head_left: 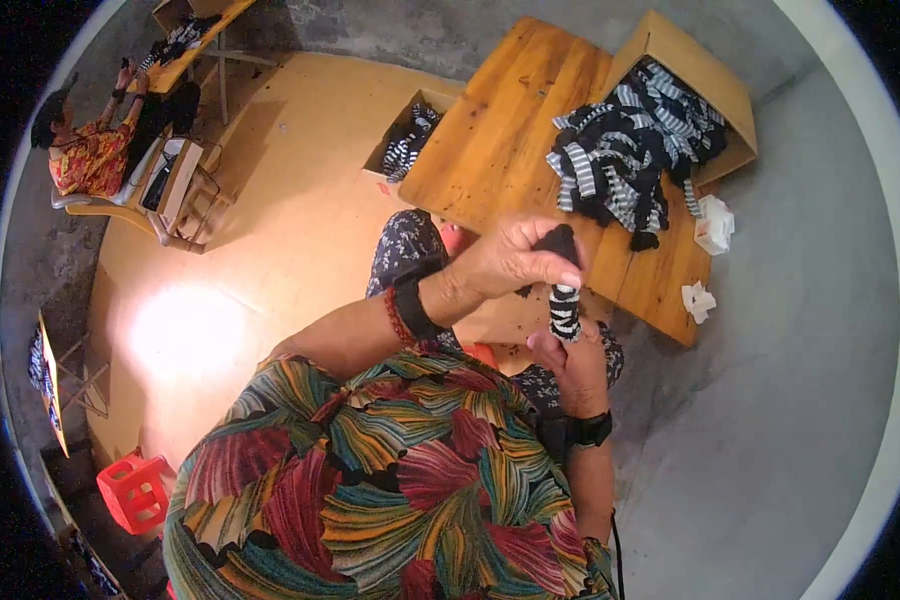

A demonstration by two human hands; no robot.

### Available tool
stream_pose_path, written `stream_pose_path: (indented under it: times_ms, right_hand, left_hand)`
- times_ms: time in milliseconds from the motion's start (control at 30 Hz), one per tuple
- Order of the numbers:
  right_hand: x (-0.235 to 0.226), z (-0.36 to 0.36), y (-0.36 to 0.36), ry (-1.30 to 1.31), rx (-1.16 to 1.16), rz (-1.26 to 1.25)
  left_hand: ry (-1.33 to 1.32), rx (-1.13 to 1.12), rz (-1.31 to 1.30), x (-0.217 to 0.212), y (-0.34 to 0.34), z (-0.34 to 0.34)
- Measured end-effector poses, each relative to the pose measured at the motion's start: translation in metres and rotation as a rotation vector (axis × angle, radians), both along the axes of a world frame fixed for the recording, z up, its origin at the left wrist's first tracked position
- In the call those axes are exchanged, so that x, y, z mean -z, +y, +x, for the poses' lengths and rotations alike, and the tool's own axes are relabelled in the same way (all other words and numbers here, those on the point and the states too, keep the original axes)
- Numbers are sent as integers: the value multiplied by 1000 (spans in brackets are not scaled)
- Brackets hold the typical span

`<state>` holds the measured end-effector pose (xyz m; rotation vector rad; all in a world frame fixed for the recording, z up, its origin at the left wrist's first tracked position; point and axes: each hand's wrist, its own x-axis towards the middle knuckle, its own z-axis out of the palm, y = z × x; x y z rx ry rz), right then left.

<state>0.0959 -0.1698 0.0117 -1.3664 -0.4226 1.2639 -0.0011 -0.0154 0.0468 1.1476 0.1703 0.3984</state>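
Note:
Between my two hands is a small black-and-white striped knit piece (pixel 564 312) with a solid black upper end; whether it is a sock or a glove I cannot tell. My left hand (pixel 515 262) pinches the black end between thumb and fingers. Below it, my right hand (pixel 576 362) closes around the lower striped end, its fingers partly hidden. Just beyond my hands, a heap of similar black and grey-striped knit pieces (pixel 620 150) spills onto the wooden table (pixel 490 125).
The heap comes out of a tipped cardboard box (pixel 735 95). White crumpled paper or plastic (pixel 714 224) lies at the table's right edge. Another box (pixel 378 160) of striped pieces stands left of the table. A red stool (pixel 133 492) is at lower left; a co-worker (pixel 92 150) sits far left.

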Motion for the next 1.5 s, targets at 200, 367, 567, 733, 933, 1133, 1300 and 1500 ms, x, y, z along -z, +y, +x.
stream_pose_path:
  times_ms: [200,367,567,733,933,1133,1300,1500]
  right_hand:
    - [3,-17,12,381,-107,195]
    - [5,-12,10,341,-72,107]
    - [-13,26,-8,-438,-100,50]
    - [-17,31,-11,-569,-111,77]
    - [6,9,-8,-116,63,25]
    - [3,-21,7,340,53,188]
    - [3,-17,8,82,100,140]
    - [11,12,-6,-339,25,76]
  left_hand:
    - [-103,-288,184,-5,-27,5]
    - [32,-299,6,-12,-17,-9]
    - [167,-119,6,-20,4,-13]
    - [222,19,42,-23,4,-4]
    - [164,54,-36,-17,-6,1]
    - [147,-43,74,-10,-20,1]
    - [49,-233,-38,-8,-18,-4]
    - [96,-327,141,-7,-6,-13]
